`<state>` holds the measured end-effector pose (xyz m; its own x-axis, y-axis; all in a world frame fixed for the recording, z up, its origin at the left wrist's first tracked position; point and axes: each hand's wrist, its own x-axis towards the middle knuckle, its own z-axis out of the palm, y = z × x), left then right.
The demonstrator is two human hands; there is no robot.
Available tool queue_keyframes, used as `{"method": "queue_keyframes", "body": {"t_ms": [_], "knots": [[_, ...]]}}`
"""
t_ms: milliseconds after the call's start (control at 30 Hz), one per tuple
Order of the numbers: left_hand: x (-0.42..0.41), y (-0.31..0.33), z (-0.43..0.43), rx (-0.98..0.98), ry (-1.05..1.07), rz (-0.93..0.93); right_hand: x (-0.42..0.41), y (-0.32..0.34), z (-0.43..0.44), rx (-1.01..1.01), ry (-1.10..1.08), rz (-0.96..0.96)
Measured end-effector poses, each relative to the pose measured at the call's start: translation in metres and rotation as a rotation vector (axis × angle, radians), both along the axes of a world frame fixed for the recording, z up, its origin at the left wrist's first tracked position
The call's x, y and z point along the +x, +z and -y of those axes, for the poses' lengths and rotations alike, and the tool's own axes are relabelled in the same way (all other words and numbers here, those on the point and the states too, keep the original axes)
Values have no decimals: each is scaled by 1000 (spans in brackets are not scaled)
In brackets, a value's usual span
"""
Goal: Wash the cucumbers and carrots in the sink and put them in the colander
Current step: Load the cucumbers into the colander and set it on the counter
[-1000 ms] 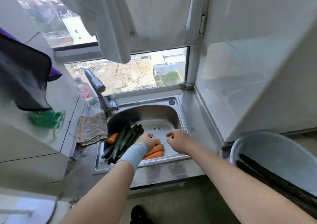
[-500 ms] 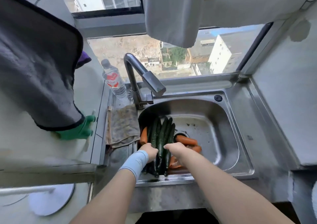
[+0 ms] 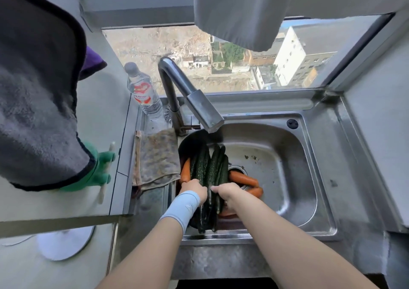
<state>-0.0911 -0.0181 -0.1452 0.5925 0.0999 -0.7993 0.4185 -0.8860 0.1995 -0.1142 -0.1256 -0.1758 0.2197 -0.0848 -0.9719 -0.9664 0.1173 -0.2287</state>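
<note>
sink (image 3: 287, 178) basin lies bare at 3 o'clock of the cucumbers (image 3: 210, 167); faucet (image 3: 199, 107) overhangs at 12. left hand (image 3: 194, 189) and right hand (image 3: 228, 194) curl round them, palms down.

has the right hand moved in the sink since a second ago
Yes. Judged against the sink, the right hand moved left, from the right of the carrots onto the cucumbers, close beside the left hand.
</note>
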Motion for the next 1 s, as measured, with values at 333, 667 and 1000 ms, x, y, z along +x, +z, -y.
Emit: {"method": "queue_keyframes", "body": {"t_ms": [333, 667, 1000], "knots": [[-11, -14, -9, -129, 161, 25, 7, -10, -7, -8, 114, 54], [-13, -11, -3, -457, 610, -132, -4, -11, 26, 275, 6, 52], [-49, 35, 22, -730, 768, -192, -40, 30, 68, 251, 118, 247]]}}
